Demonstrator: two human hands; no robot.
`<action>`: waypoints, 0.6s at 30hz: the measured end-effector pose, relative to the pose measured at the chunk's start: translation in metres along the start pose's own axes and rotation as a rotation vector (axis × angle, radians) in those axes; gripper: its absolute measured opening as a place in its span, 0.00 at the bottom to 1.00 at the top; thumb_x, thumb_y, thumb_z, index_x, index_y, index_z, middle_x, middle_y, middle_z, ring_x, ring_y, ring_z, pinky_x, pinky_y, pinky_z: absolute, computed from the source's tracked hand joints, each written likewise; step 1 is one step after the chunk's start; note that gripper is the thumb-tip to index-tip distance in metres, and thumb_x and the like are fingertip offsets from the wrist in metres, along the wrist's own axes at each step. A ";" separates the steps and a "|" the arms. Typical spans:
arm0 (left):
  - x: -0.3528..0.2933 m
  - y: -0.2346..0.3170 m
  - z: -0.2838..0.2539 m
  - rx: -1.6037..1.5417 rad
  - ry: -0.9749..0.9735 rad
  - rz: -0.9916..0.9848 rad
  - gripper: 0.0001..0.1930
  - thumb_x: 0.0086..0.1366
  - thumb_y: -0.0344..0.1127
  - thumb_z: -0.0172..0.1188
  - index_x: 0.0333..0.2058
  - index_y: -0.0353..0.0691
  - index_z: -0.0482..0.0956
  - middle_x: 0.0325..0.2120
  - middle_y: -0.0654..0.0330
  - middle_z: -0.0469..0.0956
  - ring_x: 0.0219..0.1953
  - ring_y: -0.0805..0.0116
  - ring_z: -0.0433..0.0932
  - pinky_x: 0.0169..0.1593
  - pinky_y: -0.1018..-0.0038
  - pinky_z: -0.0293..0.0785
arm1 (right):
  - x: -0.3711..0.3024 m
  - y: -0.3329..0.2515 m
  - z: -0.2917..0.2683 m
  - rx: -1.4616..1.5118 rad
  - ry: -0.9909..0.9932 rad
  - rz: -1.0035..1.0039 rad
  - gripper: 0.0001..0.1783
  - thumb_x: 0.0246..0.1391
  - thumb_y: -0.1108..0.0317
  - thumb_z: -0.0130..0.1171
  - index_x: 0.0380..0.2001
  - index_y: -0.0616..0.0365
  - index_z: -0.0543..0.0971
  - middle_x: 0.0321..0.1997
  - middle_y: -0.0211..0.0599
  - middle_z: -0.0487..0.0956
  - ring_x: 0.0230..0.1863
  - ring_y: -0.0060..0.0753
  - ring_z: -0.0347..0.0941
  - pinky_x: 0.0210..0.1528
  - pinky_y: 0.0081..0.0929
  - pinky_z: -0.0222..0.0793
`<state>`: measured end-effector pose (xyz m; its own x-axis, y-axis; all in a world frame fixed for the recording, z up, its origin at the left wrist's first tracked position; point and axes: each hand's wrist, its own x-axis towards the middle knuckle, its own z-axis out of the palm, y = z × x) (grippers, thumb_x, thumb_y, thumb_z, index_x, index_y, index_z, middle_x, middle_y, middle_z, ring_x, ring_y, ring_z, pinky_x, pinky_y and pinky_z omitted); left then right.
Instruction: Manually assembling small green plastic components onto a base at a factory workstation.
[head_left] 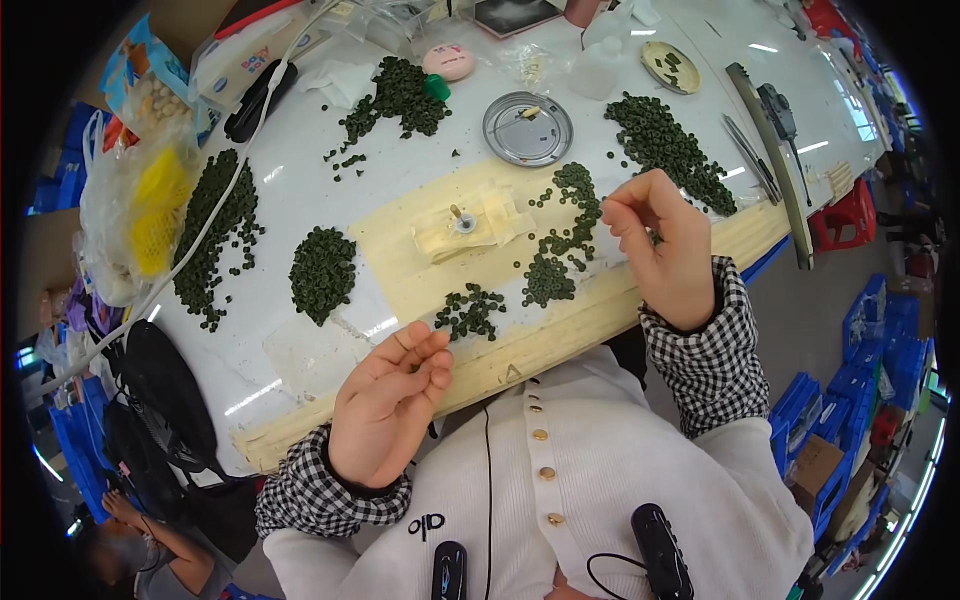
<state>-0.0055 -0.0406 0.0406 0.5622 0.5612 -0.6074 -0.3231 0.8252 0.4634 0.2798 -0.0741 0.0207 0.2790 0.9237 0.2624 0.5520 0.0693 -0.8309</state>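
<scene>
Standing here watching someone with a big spread of tiny dark green rings (470,314) on a white table (300,175). Their left hand (385,415) is over the table's near edge, fingers curled, right beside a little heap of the rings. The right hand (668,245) is up toward the right end, thumb and index finger bent toward each other. Honestly can't tell if either one's actually pinching anything. Between them, back from the near edge, there's a taped-up block (440,240) with a metal post (464,222), and a round metal dish (528,150) sits nearer the far edge.
</scene>
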 end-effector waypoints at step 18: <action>0.047 0.010 0.006 0.147 -0.311 -0.173 0.17 0.73 0.42 0.38 0.42 0.37 0.72 0.24 0.66 0.72 0.18 0.80 0.63 0.24 0.85 0.60 | -0.029 0.005 0.017 0.021 0.058 -0.061 0.09 0.44 0.83 0.60 0.32 0.65 0.79 0.30 0.40 0.79 0.29 0.30 0.76 0.33 0.22 0.71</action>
<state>0.0219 -0.0067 0.0203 0.8105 0.3497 -0.4700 -0.1036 0.8752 0.4725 0.2612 -0.0942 0.0009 0.2911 0.8941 0.3403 0.5531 0.1329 -0.8224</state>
